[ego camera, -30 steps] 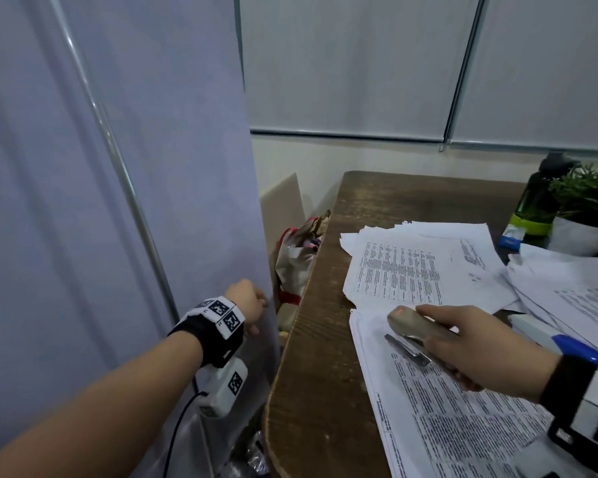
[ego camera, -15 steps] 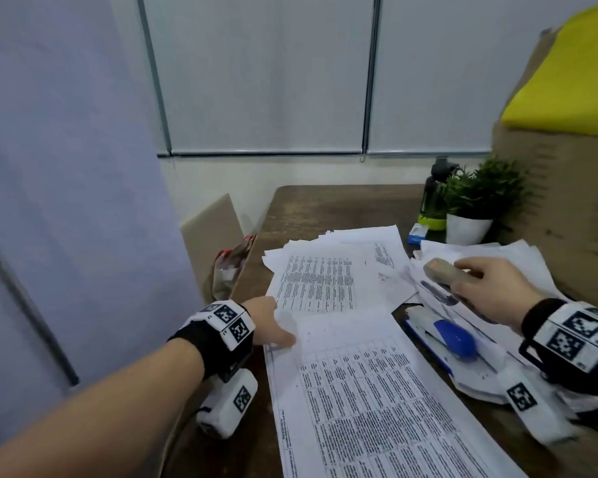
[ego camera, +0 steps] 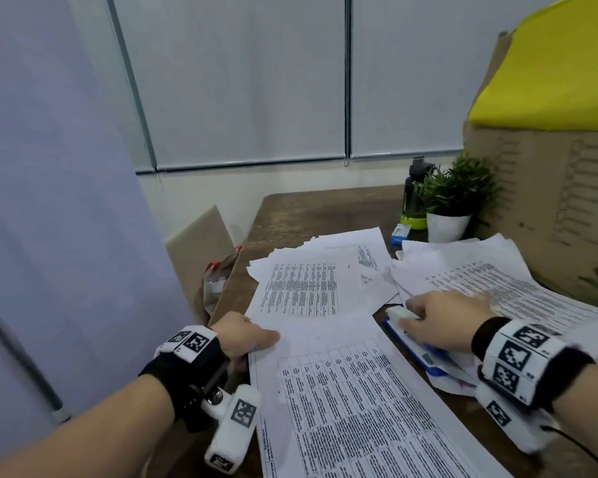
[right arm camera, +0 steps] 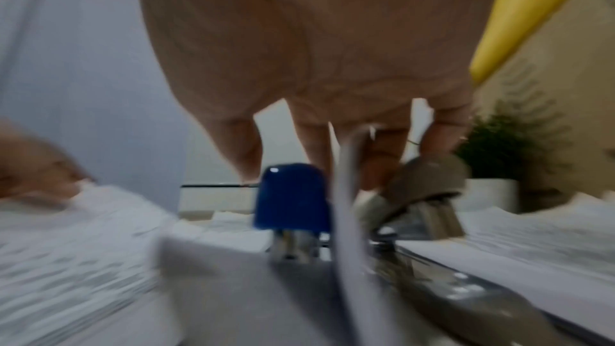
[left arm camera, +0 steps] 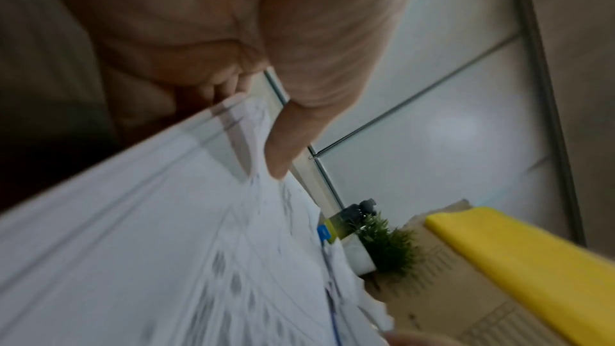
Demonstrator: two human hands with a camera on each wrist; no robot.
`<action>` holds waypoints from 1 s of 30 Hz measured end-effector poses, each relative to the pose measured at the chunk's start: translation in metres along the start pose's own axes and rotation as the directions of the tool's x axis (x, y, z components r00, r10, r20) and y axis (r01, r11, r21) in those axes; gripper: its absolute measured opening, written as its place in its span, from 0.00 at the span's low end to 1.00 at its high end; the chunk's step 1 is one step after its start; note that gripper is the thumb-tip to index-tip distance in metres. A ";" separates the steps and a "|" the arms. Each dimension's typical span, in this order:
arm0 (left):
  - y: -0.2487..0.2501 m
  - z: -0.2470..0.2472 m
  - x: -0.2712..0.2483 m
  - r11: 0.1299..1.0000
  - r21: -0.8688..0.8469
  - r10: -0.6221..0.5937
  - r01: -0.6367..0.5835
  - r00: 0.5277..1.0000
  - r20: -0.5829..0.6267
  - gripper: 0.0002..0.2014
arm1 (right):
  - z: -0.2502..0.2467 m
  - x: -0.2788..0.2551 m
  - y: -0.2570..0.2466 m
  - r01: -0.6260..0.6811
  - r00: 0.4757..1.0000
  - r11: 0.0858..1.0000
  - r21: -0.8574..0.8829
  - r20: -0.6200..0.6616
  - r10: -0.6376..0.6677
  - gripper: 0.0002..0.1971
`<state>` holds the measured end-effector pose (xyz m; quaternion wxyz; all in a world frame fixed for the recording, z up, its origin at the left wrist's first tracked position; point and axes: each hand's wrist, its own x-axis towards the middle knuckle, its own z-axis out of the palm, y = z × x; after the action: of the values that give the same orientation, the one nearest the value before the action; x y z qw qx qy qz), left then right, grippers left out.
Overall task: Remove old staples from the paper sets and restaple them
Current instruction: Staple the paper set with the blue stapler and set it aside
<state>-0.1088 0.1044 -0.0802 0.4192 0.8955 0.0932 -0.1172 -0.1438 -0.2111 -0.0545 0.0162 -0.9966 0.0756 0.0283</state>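
The near paper set (ego camera: 342,391) lies on the wooden table (ego camera: 308,212), printed tables facing up. My left hand (ego camera: 249,336) pinches its top left corner, thumb (left arm camera: 283,151) on top and fingers curled underneath. My right hand (ego camera: 439,319) is lowered onto the paper pile at the right. In the right wrist view a grey-beige stapler (right arm camera: 429,178) lies on paper under the fingers, its lever raised. The thumb stands apart to the left, beyond a blue stapler (right arm camera: 289,196). Whether the fingers still grip the beige stapler is unclear. The head view hides it beneath the hand.
More loose paper piles lie at the middle (ego camera: 311,284) and right (ego camera: 497,284). A potted plant (ego camera: 453,198), a dark bottle (ego camera: 416,188) and a small blue box (ego camera: 401,233) stand behind them. A cardboard box (ego camera: 549,219) walls the right. A bag (ego camera: 218,281) hangs off the table's left edge.
My left hand came from beside the table onto the near set's corner and took hold of it. My right hand carried the beige stapler to the right and lowered it onto the pile.
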 end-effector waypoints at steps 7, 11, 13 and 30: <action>-0.015 0.017 -0.022 0.984 -0.176 -0.004 0.013 0.999 0.049 0.17 | -0.001 -0.004 -0.008 -0.001 1.000 1.000 -0.009 0.030 0.001 0.18; -0.013 0.012 -0.022 0.971 -0.230 0.060 -0.066 0.998 -0.031 0.06 | -0.015 -0.014 -0.004 0.025 1.000 0.858 0.513 -0.017 -0.019 0.12; -0.009 0.006 -0.022 0.961 -0.258 0.081 -0.096 0.994 -0.069 0.06 | -0.026 -0.022 -0.004 0.047 0.997 0.554 0.831 -0.069 0.019 0.09; 0.031 -0.032 -0.056 0.684 -0.651 0.291 -0.330 0.941 -0.171 0.08 | -0.022 -0.067 -0.018 0.028 0.956 0.078 0.997 -0.004 -0.292 0.20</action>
<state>-0.1494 0.1060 -0.0214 0.7241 0.6892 -0.0126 0.0210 -0.2064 -0.1839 -0.0276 0.6899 -0.7199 -0.0372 0.0662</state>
